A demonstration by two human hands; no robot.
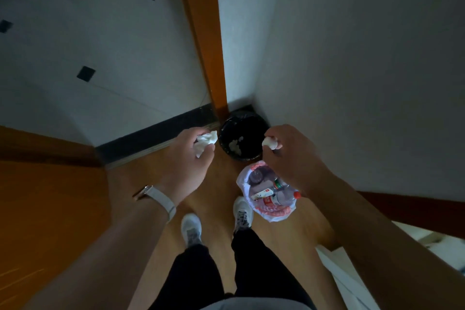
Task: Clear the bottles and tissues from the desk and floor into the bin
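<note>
A black-lined round bin [227, 125] stands in the corner on the wooden floor, with crumpled tissue [235, 145] lying inside it. My left hand [188, 156] is closed on a crumpled white tissue [206, 142] just left of the bin's rim. My right hand [289, 153] pinches a smaller white tissue ball [269, 142] at the bin's right rim. Under my right hand, on the floor, sits a second bin with a white liner [242, 178] holding plastic bottles [283, 196] and a small carton.
A white wall runs along the right. An orange door frame [201, 33] rises behind the bin, with a black threshold strip [161, 131] and tiled floor beyond. My feet in white shoes [191, 229] stand close before the bins. White furniture [352, 272] is at lower right.
</note>
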